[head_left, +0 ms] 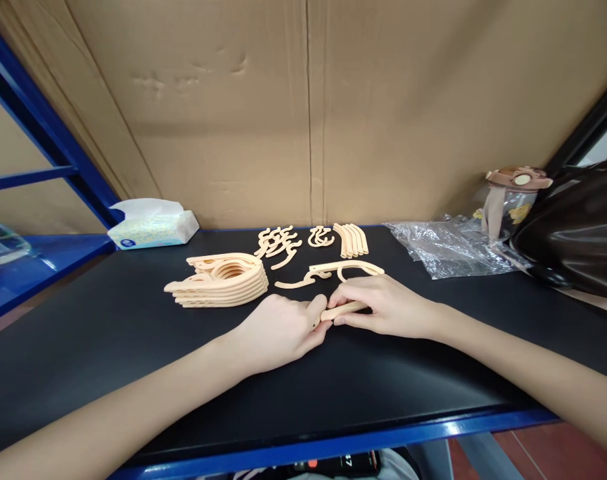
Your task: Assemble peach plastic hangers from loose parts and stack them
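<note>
Over the middle of the black tabletop, my left hand (288,330) and my right hand (383,307) meet at a beige plastic hanger arm (346,310). The fingers of both are closed on it, and its left end is partly hidden by my left fingertips. Just beyond my right hand lie a partly joined hanger piece (346,268) and a curved arm (296,284). Left of them is a neat stack of beige folding hangers (223,287). Behind are a heap of curved pieces (278,243), several small hooks (321,236) and a row of arms (352,240).
A tissue pack (153,223) stands at the back left by the blue frame (78,153). At the right lie a clear plastic bag (443,247), a drinking bottle (516,200) and a dark shiny bag (578,233). Cardboard (308,120) walls the back. A phone (343,463) shows below the front edge.
</note>
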Tool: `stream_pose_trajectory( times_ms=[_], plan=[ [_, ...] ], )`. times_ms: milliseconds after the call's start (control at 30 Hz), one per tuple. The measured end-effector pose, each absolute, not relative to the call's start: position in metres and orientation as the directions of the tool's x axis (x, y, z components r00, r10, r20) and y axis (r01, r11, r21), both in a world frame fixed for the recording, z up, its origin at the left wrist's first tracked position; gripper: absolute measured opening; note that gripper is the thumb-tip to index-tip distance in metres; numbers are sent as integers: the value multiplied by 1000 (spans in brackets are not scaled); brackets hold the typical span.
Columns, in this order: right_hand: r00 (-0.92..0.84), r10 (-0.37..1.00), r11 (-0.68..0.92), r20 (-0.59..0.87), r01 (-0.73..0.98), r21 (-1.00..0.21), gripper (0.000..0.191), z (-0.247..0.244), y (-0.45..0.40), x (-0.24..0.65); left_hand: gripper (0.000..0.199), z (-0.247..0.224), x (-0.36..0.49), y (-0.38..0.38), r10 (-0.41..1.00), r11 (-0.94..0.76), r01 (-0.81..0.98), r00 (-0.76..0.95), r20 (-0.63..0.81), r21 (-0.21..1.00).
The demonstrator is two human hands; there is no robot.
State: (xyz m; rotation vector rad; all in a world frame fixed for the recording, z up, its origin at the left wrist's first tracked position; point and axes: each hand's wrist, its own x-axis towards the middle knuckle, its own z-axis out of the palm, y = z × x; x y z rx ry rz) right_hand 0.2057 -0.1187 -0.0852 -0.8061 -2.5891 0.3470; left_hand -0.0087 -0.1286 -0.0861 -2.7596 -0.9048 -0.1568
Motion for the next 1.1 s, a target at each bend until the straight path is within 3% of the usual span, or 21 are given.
stream_pose_trajectory(
  times_ms=[267,533,933,1100],
  plan=[
    [-692,560,826,456,512,-237,23,-77,-114,212,19,-87,-11,-126,600,-778,625,770,215,-67],
    [-553,565,756,612,645,-115,27,-75,-106,218,22,-85,-11,-125,590,-769,621,781,204,-152],
    [-574,699,664,426,743,-89,37,-82,-96,220,21,-80,-10,-130,503,-834,533,841,198,-144],
    [-597,711,665,372,742,-81,38,-82,-96,218,17,-77,-11,-130,467,-879,476,874,134,-40]
  ],
)
